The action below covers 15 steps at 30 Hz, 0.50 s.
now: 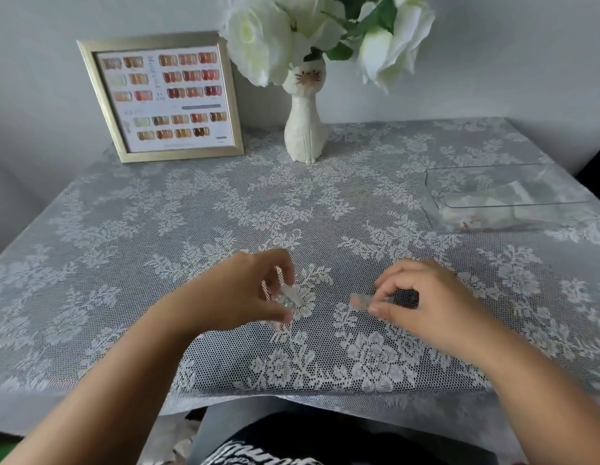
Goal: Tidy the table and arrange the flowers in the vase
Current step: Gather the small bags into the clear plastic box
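Note:
White artificial roses point(258, 38) stand in a white cat-shaped vase point(305, 125) at the back of the table. My left hand point(255, 290) is closed around a small clear faceted object point(285, 298) just above the lace cloth. My right hand point(429, 297) pinches a small clear rectangular piece point(360, 302) with a dark end, low over the cloth. The hands are about a hand's width apart near the table's front edge.
A gold-framed nail colour chart point(164, 99) leans against the wall at the back left. A clear plastic tray point(493, 199) with white items inside sits at the right. A lace tablecloth point(191, 203) covers the table; its front edge is close to my lap.

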Each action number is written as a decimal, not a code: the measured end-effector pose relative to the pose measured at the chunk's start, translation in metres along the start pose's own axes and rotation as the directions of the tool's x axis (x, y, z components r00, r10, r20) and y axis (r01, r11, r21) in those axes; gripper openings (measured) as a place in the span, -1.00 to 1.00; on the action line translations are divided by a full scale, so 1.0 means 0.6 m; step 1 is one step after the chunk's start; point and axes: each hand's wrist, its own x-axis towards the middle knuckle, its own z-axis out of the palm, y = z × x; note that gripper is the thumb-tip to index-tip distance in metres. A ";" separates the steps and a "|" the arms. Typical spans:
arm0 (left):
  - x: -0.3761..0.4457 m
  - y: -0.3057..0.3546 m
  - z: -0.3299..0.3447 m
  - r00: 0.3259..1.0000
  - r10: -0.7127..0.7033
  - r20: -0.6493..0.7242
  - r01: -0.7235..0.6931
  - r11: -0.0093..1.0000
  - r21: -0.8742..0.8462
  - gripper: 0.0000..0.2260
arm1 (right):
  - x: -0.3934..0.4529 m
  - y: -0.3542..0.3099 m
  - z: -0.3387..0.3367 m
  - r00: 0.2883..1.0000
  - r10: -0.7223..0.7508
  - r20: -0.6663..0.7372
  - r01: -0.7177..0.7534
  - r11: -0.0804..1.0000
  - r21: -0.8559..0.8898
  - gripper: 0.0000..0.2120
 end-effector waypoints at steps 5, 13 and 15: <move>0.052 0.034 -0.008 0.991 0.085 -0.101 -0.089 0.995 -0.038 -0.72 | 0.002 0.013 -0.036 0.998 0.013 -0.056 -0.011 0.999 0.036 -0.77; 0.172 0.132 0.006 0.920 0.258 -0.295 -0.288 0.956 -0.064 -0.90 | 0.002 0.094 -0.167 0.912 0.059 -0.407 -0.078 0.996 -0.031 -0.85; 0.206 0.159 0.009 0.900 0.290 -0.327 -0.328 0.943 -0.066 -0.90 | 0.009 0.125 -0.204 0.834 0.102 -0.542 -0.134 0.991 -0.020 -0.84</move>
